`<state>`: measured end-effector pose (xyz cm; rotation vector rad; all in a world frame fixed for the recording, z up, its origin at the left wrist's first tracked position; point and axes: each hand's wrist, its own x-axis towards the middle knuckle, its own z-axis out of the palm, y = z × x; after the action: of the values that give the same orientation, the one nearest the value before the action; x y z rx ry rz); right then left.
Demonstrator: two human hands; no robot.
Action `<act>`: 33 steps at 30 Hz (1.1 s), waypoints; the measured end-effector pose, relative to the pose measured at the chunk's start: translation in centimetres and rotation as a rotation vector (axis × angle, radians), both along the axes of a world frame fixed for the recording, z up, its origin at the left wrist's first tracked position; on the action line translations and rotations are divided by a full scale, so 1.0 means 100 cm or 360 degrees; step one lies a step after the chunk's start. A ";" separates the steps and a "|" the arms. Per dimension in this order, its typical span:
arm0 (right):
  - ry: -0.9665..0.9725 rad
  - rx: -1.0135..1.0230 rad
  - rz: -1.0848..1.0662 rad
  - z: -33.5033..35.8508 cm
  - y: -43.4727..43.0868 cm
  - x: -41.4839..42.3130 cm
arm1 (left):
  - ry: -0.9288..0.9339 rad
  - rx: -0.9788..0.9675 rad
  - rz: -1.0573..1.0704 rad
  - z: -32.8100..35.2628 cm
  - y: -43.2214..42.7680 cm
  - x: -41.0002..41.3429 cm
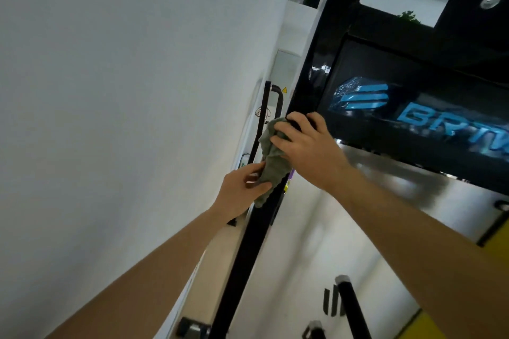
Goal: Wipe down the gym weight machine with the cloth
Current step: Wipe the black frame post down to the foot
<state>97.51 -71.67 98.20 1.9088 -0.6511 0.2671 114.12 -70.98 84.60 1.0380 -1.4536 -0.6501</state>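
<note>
Scene: a person reaches up with both bare arms to the black frame (311, 69) of a gym weight machine, seen from a tilted head camera beside a white wall (124, 91).
Cloth: a crumpled grey-green cloth (271, 162) lies against the frame's left upright, just below the curve where the tube arches over the top.
Right hand: the right hand (305, 146) presses the upper part of the cloth to the upright, fingers curled over the tube and the fabric; its grip is clenched on the cloth.
Left hand: the left hand (243, 186) pinches the lower hanging end of the cloth between thumb and fingers, just below the right hand; its grip grasps the cloth.
Machine panel: to the right of the hands, a glossy black panel (413, 107) bears a blue striped logo and blue letters reading "BRT", cut off at the picture's edge.
Cover: below the panel, a shiny, reflective cover (399, 187) runs down the machine.
Background: a black handle (278, 103) shows on the wall side behind the frame, with a small yellow warning sticker (284, 90) near it.
Lower edge: a black bar with a pale end cap (351, 308) stands at the bottom of the view, well apart from the hands.
</note>
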 end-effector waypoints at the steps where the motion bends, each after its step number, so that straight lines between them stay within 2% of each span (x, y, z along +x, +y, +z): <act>1: -0.0038 -0.0015 0.0004 -0.010 0.001 0.000 | 0.0028 0.0058 -0.0040 -0.005 0.002 0.004; 5: -0.0332 0.0062 0.0073 -0.053 0.009 -0.002 | 0.0172 0.0206 -0.0171 -0.018 0.008 0.012; 12: -0.1298 0.0490 0.0332 -0.119 0.022 -0.007 | 0.0593 0.0404 -0.0209 0.001 0.015 -0.006; 16: -0.1955 0.0808 0.0475 -0.124 0.033 0.014 | 0.0456 0.0203 -0.0131 0.017 0.007 -0.012; 19: -0.2212 0.0894 0.0611 -0.116 0.036 0.027 | 0.0358 0.0050 -0.0038 0.030 0.004 -0.015; 22: -0.2230 0.0793 0.0689 -0.107 0.033 0.034 | 0.0363 -0.0031 -0.0030 0.042 0.000 -0.014; 26: -0.2069 0.0489 0.0535 -0.110 0.022 0.040 | 0.0566 -0.0051 -0.0179 0.053 -0.006 -0.009; 33: -0.1610 0.0223 0.0570 -0.155 0.004 0.031 | 0.0403 0.0050 -0.0366 0.044 -0.018 0.004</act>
<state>100.57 -71.30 82.75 1.9408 -0.9760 1.5033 114.49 -72.79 89.04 0.7858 -1.3526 -0.9370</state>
